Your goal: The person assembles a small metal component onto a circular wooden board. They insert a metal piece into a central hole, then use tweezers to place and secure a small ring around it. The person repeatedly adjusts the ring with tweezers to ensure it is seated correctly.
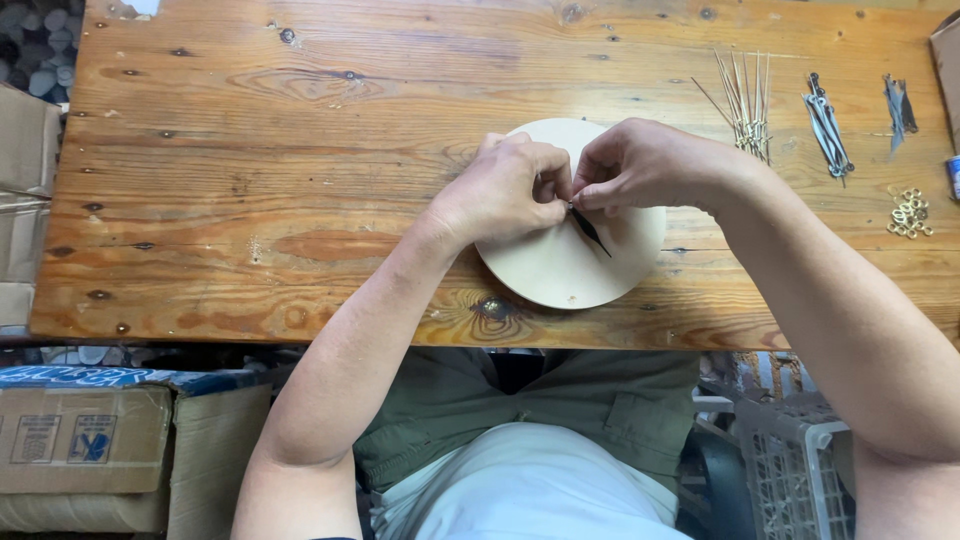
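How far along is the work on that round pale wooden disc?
Done: the round pale wooden disc lies flat on the wooden table. In hand: left hand and right hand pinch a thin black pointed hand at its centre. Left: the pale thin sticks, dark metal pieces and small brass rings lie untouched.

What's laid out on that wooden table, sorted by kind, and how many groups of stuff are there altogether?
Round pale disc, under both hands: 1
Black pointed clock-hand-like piece, at the fingertips: 1
Bundle of thin pale metal sticks: 1
Clusters of dark metal pieces: 2
Pile of small brass rings: 1
Total: 6 items or groups; single pieces within the piles are too small to count.
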